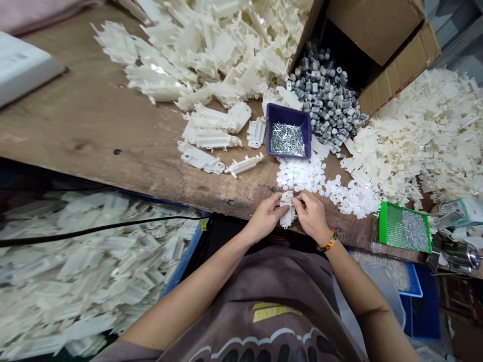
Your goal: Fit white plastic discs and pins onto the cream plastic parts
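A white plastic housing (287, 215) is held upright lengthwise at the table's front edge. My left hand (266, 215) is closed on its left side, thumb lying across the front. At the other side my right hand (311, 213) has its fingers pinched against the housing's right edge; whether a small piece is between those fingertips cannot be made out. Just beyond the hands lie small white plastic discs (298, 174). Behind them stands a dark purple tray (269, 131) containing thin metal pins (287, 140).
Loose white housings (202, 158) lie left of the tray, before a big pile (226, 50). Grey metal cylinders (324, 95) spill from a cardboard box (396, 65). More white parts (426, 136) heap at right, near a green tray (384, 223) of small metal pieces. A black cable (101, 229) crosses the lower left bin.
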{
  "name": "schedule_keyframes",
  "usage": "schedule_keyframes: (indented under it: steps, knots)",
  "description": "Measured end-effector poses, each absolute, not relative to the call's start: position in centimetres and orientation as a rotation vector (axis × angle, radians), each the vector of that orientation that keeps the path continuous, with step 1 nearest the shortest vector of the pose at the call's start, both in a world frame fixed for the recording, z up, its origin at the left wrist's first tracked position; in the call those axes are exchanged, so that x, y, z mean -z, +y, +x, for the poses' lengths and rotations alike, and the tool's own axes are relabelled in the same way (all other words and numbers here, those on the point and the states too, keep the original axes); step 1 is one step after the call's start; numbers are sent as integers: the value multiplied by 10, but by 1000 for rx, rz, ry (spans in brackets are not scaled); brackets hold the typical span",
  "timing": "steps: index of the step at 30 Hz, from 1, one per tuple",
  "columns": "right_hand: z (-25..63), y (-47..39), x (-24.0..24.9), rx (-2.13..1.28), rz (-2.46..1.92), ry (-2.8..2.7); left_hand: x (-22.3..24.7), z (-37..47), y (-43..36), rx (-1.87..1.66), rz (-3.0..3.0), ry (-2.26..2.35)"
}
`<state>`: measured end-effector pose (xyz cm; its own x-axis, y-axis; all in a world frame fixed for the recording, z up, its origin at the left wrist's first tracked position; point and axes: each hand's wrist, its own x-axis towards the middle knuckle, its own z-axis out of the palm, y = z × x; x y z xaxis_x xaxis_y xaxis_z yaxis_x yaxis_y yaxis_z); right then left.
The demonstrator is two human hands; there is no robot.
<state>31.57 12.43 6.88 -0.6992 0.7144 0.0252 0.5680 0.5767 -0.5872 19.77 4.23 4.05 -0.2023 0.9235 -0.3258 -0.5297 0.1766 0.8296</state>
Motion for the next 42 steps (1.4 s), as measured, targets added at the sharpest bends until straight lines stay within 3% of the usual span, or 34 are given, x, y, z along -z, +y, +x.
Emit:
schedule_keyframes:
  steps: [4, 11, 20, 36, 42]
  knots:
    - [311, 137, -72, -1024, -1120, -2501, -45, 193, 35, -1366, 399, 1065]
    - [286, 141, -63, -553, -905, -2898, -44, 186, 28, -1393, 301, 1189]
    - [300, 126, -76, -904, -934, -2759, -44, 187, 29, -1435, 313, 1220]
    - [299, 119, -71, -719, -962, -2839, -45, 186, 28, -1416, 332, 1176]
    - [305, 144, -66, -441, -1067, -2810, -45, 186, 28, -1403, 301, 1146]
